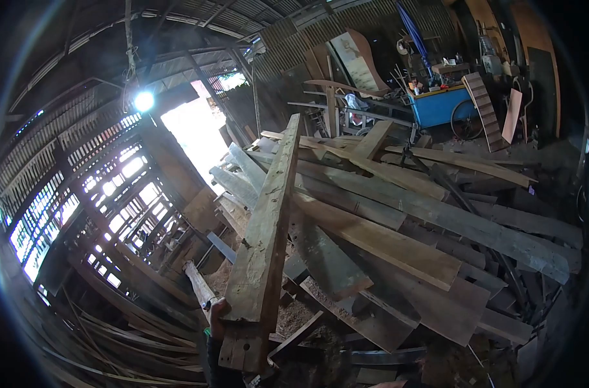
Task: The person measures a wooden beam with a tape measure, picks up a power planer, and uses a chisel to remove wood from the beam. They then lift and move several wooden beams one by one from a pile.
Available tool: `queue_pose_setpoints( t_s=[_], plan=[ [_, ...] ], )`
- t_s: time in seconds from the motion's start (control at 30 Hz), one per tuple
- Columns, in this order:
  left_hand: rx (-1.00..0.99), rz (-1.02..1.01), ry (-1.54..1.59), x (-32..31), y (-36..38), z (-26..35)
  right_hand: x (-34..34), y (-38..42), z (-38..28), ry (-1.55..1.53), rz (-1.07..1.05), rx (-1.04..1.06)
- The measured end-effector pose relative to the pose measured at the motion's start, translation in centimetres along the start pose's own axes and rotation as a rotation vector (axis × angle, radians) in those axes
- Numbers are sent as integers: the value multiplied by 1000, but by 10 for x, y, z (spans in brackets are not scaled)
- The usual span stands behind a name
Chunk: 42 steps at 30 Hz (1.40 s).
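Observation:
A long, thick wooden beam [261, 240] rises in front of me, its near end low and its far end pointing up over the lumber pile. At its near left edge my left hand [217, 318] is closed on the wood, with the fingers partly hidden by it. The near end face has small dark holes. At the bottom edge, a sliver of what may be my right hand [390, 385] shows; its fingers are out of sight. Many planks and boards [378, 239] lie stacked loosely to the right of the beam.
Sawdust and offcuts lie below the beam. Long thin strips [132, 343] cover the lower left. A blue cart [442, 107] with a wheel stands at the back right, beside a slatted board [485, 111]. A lit bulb [143, 101] hangs near a bright doorway [194, 136].

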<state>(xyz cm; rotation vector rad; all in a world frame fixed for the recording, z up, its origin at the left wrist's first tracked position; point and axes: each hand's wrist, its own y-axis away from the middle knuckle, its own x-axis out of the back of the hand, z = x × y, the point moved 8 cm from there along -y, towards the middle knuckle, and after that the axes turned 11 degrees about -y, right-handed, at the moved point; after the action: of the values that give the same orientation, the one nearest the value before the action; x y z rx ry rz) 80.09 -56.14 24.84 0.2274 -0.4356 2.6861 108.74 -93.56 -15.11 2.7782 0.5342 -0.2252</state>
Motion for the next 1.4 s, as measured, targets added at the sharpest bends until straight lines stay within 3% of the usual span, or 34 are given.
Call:
queue_pose_setpoints(
  t_s=[0.37, 0.5, 0.57, 0.63, 0.67, 0.7, 0.77, 0.83, 0.9, 0.93, 1.0, 1.1, 1.23, 1.4],
  plan=[
    [284, 2, 196, -14, 22, 7, -30, 17, 35, 79, -79, -150],
    [401, -90, 430, -61, 47, 68, -45, 30, 39, 170, -174, -274],
    [372, -55, 486, -60, 56, 69, -38, 26, 1, 149, -16, -135],
    [279, -528, 1133, -78, 56, 60, -47, 30, -41, 53, 32, -323],
    [200, -774, 1446, -79, 63, 70, -41, 20, -55, 117, 12, -211],
    [192, -766, 1467, -82, 70, 80, -35, 11, -71, 179, -7, -98],
    [295, -265, 716, -73, 76, 71, -55, 18, -196, 321, 177, 34],
    [317, -353, 719, -65, 76, 45, -59, 16, -276, 413, 349, 172],
    [380, -351, 643, -66, 77, 43, -88, 26, -364, 252, 514, 433],
    [392, -332, 614, -65, 79, 43, -102, 26, -384, 269, 523, 419],
    [382, -359, 649, -66, 82, 45, -121, 40, -430, 281, 660, 712],
    [380, -390, 732, -68, 79, 21, -146, 41, -454, 278, 678, 840],
    [354, -427, 955, -84, 84, 6, -164, 39, -463, 354, 719, 869],
    [286, -510, 1015, -105, 85, -3, -183, 39, -481, 447, 814, 911]
  ],
)
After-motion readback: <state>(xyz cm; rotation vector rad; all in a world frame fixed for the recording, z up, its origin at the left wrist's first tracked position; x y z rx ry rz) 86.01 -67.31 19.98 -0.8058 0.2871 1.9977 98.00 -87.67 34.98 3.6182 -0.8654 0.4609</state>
